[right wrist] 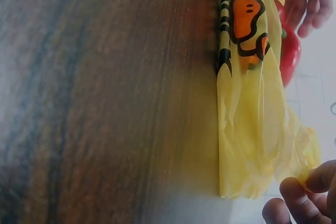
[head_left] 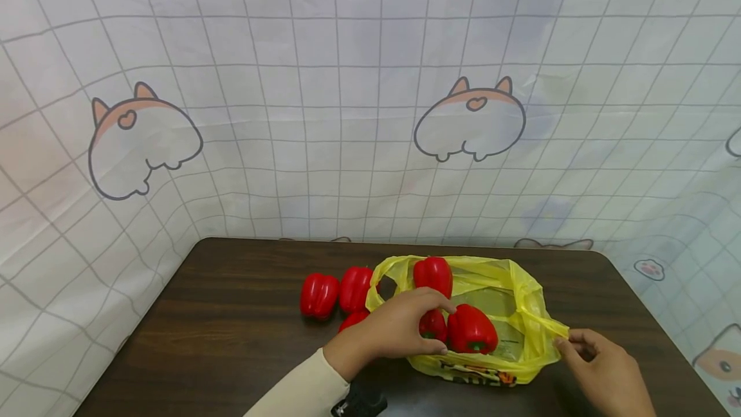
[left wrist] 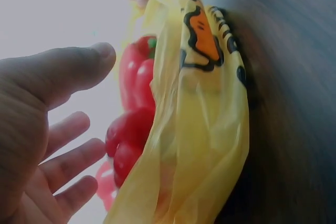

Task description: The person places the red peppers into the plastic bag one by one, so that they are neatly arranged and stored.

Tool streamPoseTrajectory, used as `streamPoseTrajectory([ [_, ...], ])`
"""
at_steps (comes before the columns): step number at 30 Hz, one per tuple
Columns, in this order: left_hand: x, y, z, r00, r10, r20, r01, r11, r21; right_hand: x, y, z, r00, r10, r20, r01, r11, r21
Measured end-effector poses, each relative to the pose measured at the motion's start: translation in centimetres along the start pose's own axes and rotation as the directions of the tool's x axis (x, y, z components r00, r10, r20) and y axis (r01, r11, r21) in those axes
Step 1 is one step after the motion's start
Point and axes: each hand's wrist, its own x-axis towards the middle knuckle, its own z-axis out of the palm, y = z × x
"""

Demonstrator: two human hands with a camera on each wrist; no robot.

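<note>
A yellow plastic bag [head_left: 529, 333] lies with its mouth spread wide, dark and orange print on its near side. Three red bell peppers show inside: one [head_left: 433, 274] at the back, one [head_left: 434, 328] near my left fingers, and one [head_left: 473, 330] in the middle. My left hand [head_left: 399, 324] hovers over the bag's left side, thumb and fingers apart, holding nothing; in the left wrist view the peppers [left wrist: 137, 77] stand beyond its fingertips. At the right end, my right hand [head_left: 608, 365] pinches the bag's handle between thumb and fingers, also seen in the right wrist view.
Left of the bag, more red bell peppers lie on the dark wooden table [head_left: 231, 327]: one [head_left: 320, 296], another [head_left: 355, 289] beside it, and a third [head_left: 352, 320] partly behind my left wrist. A patterned white cloth [head_left: 324, 114] hangs behind the table.
</note>
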Motion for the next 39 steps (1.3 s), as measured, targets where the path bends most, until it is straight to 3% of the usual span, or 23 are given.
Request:
streamPoseTrajectory([
  [7,-1.6,-0.3,-1.1,0.999,-0.035,0.007,0.035,0.995,-0.094,-0.2,0.0,0.0,1.0,0.003,0.003,-0.003,1.0,-0.009],
  [19,-4.5,-1.3,-3.0,1.0,-0.031,0.002,0.031,0.995,-0.099,-0.3,0.1,0.2,1.0,0.002,-0.015,-0.002,1.0,-0.011],
  [28,-7.7,-2.9,-4.9,0.993,-0.096,-0.07,0.081,0.978,-0.192,-0.5,-0.1,0.2,1.0,0.01,-0.014,-0.01,1.0,0.0],
  [39,-10.4,-4.6,-6.7,0.983,-0.146,-0.111,0.12,0.971,-0.209,-0.6,-0.4,0.0,1.0,0.004,-0.012,-0.004,1.0,0.001],
])
